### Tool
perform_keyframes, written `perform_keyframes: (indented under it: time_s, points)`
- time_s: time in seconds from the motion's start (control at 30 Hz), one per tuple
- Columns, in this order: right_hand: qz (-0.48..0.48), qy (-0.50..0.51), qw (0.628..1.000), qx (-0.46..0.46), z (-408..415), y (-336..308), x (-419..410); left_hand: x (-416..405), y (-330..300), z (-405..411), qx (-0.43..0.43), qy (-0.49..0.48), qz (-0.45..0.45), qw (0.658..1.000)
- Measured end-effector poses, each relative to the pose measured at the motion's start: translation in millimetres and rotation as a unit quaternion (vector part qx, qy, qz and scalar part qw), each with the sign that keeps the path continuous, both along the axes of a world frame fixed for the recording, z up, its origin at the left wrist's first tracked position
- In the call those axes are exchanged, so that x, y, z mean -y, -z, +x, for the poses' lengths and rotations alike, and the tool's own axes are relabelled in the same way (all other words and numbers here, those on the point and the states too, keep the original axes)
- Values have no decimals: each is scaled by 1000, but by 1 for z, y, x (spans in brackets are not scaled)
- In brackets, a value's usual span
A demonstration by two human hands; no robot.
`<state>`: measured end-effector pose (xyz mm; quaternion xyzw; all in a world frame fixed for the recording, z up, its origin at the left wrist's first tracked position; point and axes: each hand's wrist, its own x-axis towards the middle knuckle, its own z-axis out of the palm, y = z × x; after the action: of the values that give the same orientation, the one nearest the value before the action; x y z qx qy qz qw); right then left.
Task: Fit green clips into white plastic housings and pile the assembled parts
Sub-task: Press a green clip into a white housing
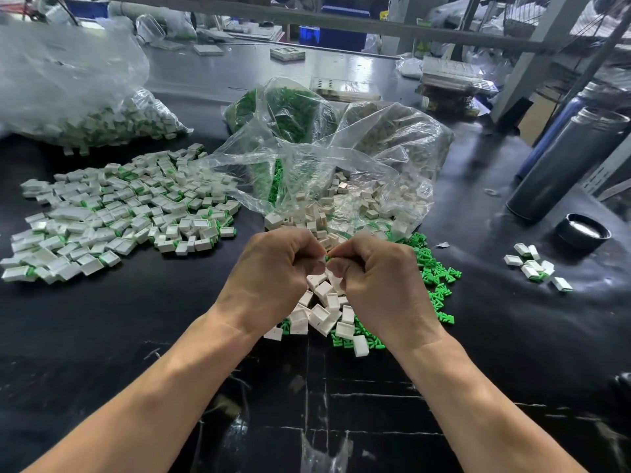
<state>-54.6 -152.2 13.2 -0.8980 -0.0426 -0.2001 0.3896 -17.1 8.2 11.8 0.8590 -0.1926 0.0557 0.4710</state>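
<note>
My left hand (276, 268) and my right hand (379, 278) meet knuckle to knuckle over the middle of the black table. Between their fingertips sits a small white housing with a green clip (327, 257), mostly hidden by the fingers. Under the hands lie loose white housings (324, 312). Loose green clips (433, 268) spread to the right of my right hand. A wide pile of assembled white-and-green parts (116, 213) covers the table on the left.
An open clear bag (341, 165) of housings and clips lies just beyond the hands. A second bag of parts (102, 121) sits far left. A small group of assembled parts (536, 268), a black lid (582, 232) and dark cylinders (563, 165) stand on the right.
</note>
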Motion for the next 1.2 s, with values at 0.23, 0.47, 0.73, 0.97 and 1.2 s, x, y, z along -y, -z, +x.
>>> perform_keyframes:
  time_s: [0.23,0.47,0.73,0.97,1.2]
  points:
    - [-7,13,1000,25,0,7,-3,1,2,2,50,6,34,998]
    - [257,-22,965,-42,6,3,1,2,5,8,-42,12,-82,996]
    - [315,-33,933,-170,6,9,1,15,0,-4,-91,39,-165,981]
    - [271,18,954,-127,14,15,-8,23,4,-9,-115,68,-218,967]
    - [223,60,970,-77,15,14,-10,25,5,-9,-115,68,-255,958]
